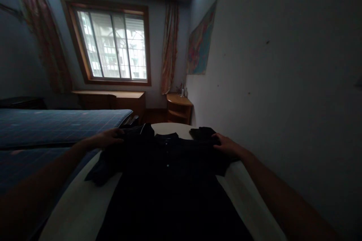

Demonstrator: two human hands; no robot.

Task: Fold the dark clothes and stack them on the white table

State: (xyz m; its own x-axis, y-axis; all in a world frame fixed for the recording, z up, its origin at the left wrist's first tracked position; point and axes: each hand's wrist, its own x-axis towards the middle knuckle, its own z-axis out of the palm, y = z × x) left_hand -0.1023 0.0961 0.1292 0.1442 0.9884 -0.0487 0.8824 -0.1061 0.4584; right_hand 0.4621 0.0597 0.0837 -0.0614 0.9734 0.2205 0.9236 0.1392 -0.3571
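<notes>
A dark short-sleeved polo shirt (pixel 169 188) lies spread front side up on a pale round-edged table (pixel 76 199), its collar pointing away from me and its buttons along the middle. My left hand (pixel 109 138) grips the shirt at its left shoulder, fingers closed on the cloth. At the opposite shoulder, my right hand (pixel 226 146) pinches the fabric between thumb and fingers. Dark folded cloth (pixel 145 130) sits just beyond the left shoulder, and another dark bundle (pixel 202 132) lies past the right one. The shirt's lower hem runs out of view.
A bed with a blue checked cover (pixel 62 126) stands close on the left. The white wall (pixel 277 113) runs along the right side. Beyond the table are a wooden corner shelf (pixel 179 99), a desk (pixel 128 99) and a window (pixel 113 45) with curtains.
</notes>
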